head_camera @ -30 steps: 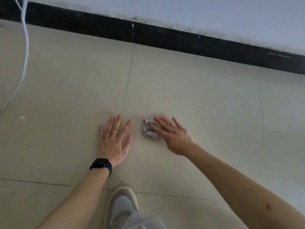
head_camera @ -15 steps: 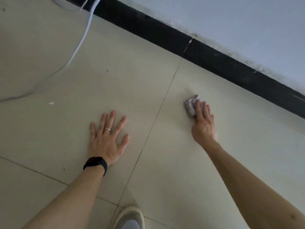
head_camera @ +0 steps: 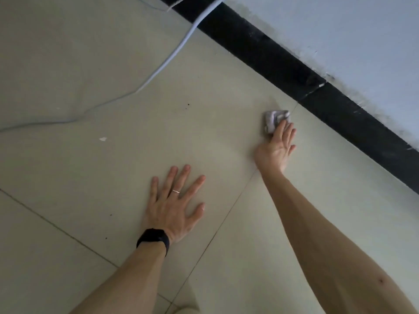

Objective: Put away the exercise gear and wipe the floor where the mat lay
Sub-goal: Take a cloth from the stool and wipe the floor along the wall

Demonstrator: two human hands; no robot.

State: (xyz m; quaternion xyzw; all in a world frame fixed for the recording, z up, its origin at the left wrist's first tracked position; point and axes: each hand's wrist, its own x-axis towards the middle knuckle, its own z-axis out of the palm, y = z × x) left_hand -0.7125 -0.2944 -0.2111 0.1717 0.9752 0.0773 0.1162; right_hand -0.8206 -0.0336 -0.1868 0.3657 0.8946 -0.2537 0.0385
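A small crumpled grey cloth [head_camera: 273,120] lies on the beige tiled floor [head_camera: 113,87], close to the black skirting board. My right hand [head_camera: 276,148] presses flat on the near part of the cloth, fingers stretched forward over it, arm fully extended. My left hand [head_camera: 175,205] rests palm-down on the floor with fingers spread, holding nothing; it wears a thin ring and a black wristband. No mat or exercise gear is in view.
A black skirting board [head_camera: 294,64] runs diagonally below a pale wall [head_camera: 351,30] at the upper right. A white cable [head_camera: 172,55] trails across the floor at the upper left. A small white scrap [head_camera: 103,138] and dark specks lie on the tiles.
My right hand has pushed the cloth away from my left hand, forward towards the skirting board. The view has tilted and swung left. My left hand has stayed planted.
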